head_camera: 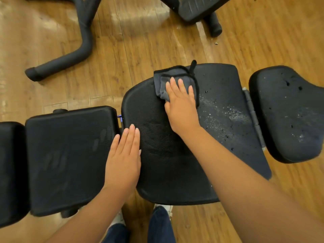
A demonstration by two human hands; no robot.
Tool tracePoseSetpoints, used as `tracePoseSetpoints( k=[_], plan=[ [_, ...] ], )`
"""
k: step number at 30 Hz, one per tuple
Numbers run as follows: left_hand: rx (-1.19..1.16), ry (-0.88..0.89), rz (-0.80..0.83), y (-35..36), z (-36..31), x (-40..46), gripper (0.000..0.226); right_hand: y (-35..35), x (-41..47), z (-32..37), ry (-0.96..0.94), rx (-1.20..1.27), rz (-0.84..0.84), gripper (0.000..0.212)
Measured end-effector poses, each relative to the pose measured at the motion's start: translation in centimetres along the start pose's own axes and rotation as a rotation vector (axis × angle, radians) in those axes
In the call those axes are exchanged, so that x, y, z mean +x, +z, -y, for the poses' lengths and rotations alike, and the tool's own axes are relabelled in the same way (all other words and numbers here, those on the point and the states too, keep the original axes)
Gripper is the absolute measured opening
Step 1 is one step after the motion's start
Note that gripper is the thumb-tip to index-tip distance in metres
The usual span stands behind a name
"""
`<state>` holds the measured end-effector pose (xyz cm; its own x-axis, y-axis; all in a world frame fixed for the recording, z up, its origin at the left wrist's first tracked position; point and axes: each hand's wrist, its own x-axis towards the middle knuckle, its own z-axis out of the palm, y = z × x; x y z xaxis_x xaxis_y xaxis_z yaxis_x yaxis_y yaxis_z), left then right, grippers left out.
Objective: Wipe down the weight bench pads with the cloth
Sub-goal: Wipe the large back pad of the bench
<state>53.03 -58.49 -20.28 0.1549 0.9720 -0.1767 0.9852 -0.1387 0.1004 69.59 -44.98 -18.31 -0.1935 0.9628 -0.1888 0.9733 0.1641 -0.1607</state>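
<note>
Pressing cloth [175, 83] onto pad [157, 137].

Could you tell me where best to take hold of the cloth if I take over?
Probably the cloth's far edge, reached from above. It lies bunched there on the pad, with a small loop sticking up, while the right hand presses flat on the near part.

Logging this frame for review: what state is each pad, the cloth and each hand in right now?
Cloth: crumpled, pressed flat on the middle pad's far edge.
Right hand: fingers straight, pressing on the cloth.
Left hand: flat, resting across the gap between two pads.
Middle pad: left part looks clean, right part speckled white.
Right pad: spotted, unwiped.
Left pad: faint smears.
</note>
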Motion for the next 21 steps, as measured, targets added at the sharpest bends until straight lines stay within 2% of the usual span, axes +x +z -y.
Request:
tracePoseSetpoints(
  k=[8, 12, 17, 21],
  plan=[
    [-0.059, -0.105, -0.019, -0.9, -2.4, 0.2, 0.057, 3.2, -15.1, 0.2, -0.044, 0.055, -0.026, 0.069],
    [-0.13, -0.079, -0.084, -1.3, -5.0, 1.2, 0.053, 4.8, -22.0, -0.1, -0.052, 0.108, 0.004, 0.067],
    [-0.185, -0.099, -0.057, -0.7, -8.3, 3.4, 0.056, 5.2, -25.0, -0.8, -0.014, 0.162, 0.004, 0.078],
    [-0.135, -0.095, -0.036, 0.2, -8.6, 3.7, 0.056, 4.9, -24.6, -1.1, 0.001, 0.188, -0.016, 0.077]
  ],
)
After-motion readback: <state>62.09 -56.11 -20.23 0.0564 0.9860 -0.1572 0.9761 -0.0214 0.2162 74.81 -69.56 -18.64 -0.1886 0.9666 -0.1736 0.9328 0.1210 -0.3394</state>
